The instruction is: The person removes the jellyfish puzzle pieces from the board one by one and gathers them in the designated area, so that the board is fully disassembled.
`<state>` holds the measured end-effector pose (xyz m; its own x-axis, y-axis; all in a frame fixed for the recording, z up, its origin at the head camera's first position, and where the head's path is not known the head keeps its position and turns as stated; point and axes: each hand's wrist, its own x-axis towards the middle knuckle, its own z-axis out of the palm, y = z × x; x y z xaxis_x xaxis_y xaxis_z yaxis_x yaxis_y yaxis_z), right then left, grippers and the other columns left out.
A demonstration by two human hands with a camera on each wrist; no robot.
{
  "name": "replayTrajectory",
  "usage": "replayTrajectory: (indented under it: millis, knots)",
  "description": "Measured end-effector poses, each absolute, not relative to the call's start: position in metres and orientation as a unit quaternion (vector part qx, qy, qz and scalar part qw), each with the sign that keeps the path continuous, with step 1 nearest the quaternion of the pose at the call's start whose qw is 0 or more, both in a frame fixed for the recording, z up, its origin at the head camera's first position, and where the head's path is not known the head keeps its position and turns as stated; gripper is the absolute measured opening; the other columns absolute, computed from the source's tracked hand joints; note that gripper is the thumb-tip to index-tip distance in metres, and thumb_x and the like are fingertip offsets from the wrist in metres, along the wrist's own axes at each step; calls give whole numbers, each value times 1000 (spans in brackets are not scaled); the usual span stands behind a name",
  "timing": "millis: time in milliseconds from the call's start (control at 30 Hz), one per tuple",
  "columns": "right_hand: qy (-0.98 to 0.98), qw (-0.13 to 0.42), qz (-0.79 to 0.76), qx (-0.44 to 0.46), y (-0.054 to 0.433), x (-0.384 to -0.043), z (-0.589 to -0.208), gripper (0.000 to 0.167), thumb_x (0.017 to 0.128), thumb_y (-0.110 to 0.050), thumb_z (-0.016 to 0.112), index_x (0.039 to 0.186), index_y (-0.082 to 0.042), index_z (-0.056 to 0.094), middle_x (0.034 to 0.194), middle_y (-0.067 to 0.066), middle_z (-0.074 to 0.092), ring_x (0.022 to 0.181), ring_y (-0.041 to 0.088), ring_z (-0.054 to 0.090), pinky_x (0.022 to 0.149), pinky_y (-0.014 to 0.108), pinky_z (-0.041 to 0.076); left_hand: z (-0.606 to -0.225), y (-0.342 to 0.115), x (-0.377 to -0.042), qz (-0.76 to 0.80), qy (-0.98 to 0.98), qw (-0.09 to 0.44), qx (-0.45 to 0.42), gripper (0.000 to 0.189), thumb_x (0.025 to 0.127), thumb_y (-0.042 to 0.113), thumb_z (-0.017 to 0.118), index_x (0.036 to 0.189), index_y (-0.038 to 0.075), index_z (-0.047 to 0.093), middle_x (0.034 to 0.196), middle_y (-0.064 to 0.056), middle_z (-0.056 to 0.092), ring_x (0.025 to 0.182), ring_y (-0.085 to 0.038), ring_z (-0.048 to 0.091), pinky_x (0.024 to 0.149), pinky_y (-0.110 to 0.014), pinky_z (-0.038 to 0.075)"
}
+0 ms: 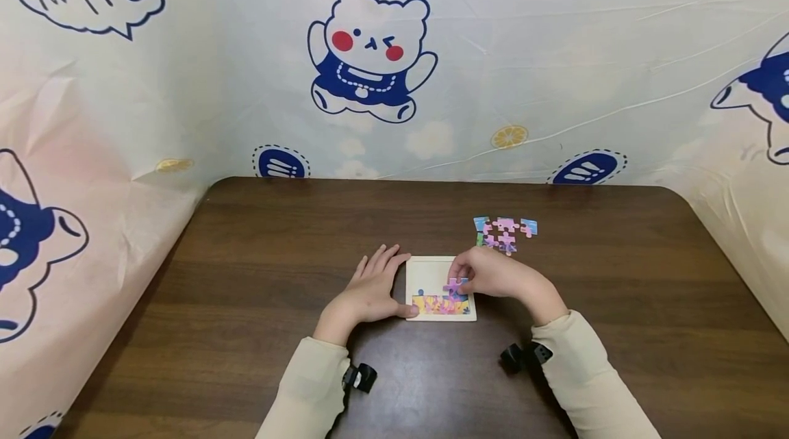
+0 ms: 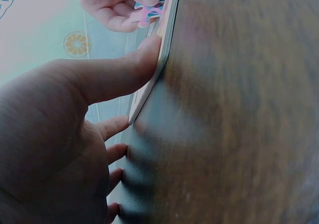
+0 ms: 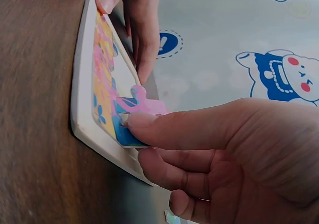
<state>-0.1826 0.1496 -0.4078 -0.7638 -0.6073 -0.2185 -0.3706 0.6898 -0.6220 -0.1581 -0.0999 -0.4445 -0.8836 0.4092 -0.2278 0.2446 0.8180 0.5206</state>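
A white puzzle tray lies on the table, its near row filled with joined yellow and pink puzzle pieces. My left hand rests at the tray's left side, its thumb on the near left corner and its straight fingers spread toward the far left corner. Between thumb and fingers, my right hand pinches a pink and blue puzzle piece over the right part of the tray, just beyond the filled row. In the right wrist view the thumb covers part of this piece, and whether it touches the row cannot be told.
Several loose pink, blue and green puzzle pieces lie on the brown table, beyond my right hand. A printed cloth hangs behind the table and along both sides. Each wrist carries a small black camera.
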Motion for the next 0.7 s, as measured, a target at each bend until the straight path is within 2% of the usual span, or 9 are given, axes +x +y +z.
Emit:
replayTrajectory:
  millis: [233,500,700]
  knots:
    - [894,207,-295,-266,153,-183,-405,6,88,-5,74,90,-10,71,78,-4,64,70,11,54,65,28,49,-435,-98,-155,252,937,168,176,95,78,44,81,154,14,33,163,-10,18,151,-30,6,119,-54,4]
    - [899,201,-304,-242,162,-186,-400,14,87,-7,76,100,-7,70,85,-1,66,73,14,54,65,27,48,-445,-100,-158,253,937,167,175,97,77,49,80,155,18,31,164,-6,16,151,-26,4,119,-53,2]
    - [904,171,-322,-222,181,-192,-396,13,87,-6,76,99,-6,70,83,0,66,72,15,55,67,30,49,-449,-101,-161,244,938,168,176,99,77,53,79,156,21,28,164,-4,14,151,-25,2,119,-52,1]
